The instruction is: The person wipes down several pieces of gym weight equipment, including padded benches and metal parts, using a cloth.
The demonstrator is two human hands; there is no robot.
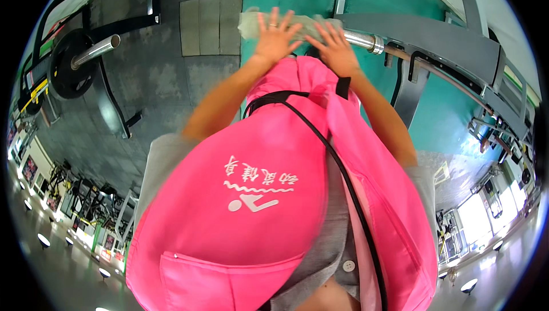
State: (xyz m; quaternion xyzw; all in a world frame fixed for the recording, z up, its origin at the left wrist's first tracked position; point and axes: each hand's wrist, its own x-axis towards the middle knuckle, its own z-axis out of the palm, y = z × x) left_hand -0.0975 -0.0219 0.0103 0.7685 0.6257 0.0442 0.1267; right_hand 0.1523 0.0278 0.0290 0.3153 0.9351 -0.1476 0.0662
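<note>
Head view: left hand (276,35) and right hand (334,48) are pressing flat, fingers spread, gripping nothing, on a pale green cloth (251,23) draped over the chrome barbell sleeve (361,40). Cloth risks sliding off the smooth sleeve.

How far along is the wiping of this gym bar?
In hand: left hand and right hand press a cloth flat on the bar. The bare sleeve end shines beside it. The thinner bar beyond lies uncovered; nothing shows what is already clean.
</note>
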